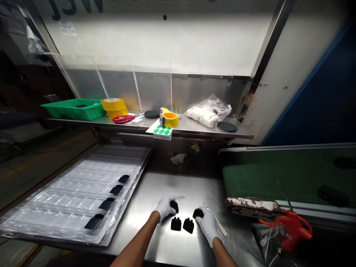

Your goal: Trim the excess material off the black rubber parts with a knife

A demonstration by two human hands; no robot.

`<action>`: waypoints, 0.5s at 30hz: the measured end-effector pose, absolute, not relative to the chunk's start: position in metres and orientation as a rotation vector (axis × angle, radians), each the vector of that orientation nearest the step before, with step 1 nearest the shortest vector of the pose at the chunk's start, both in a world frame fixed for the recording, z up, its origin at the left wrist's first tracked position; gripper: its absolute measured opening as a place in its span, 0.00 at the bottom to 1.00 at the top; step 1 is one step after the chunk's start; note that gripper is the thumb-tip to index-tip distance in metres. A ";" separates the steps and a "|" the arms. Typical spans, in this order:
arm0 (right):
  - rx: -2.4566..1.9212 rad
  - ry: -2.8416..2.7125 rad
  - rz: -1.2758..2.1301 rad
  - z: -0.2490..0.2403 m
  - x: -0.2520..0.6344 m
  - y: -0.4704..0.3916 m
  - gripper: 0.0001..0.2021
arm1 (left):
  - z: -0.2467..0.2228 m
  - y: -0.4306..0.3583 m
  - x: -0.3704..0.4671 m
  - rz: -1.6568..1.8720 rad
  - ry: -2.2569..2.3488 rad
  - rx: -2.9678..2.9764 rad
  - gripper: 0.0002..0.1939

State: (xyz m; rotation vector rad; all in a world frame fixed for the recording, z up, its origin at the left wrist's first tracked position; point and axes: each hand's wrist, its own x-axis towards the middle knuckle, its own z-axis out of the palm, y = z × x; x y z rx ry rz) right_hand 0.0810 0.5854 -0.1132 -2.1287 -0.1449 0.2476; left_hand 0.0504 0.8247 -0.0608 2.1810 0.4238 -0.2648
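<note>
My left hand [165, 208], in a white glove, grips a small black plastic part [174, 206] just above the steel table [155, 237]. Another black plastic part [198, 213] is held by my gloved right hand [207, 222]. Two more of the same kind, a left one [176, 224] and a right one [188, 225], lie on the steel between my hands, their prongs pointing away from me. Beside my right hand lies a slim knife [217, 221] with a pale handle, partly behind the glove.
On the left, a clear plastic tray [69, 193] has several black parts along its right side. A green conveyor belt [250, 178] and a red air gun [290, 228] are at right. The back shelf [133, 124] bears a green bin [75, 111], yellow tape [170, 119] and a plastic bag [205, 113].
</note>
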 end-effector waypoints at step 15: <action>-1.835 0.051 0.165 -0.127 0.011 0.618 0.22 | -0.096 0.779 -0.015 -0.034 0.447 1.817 0.23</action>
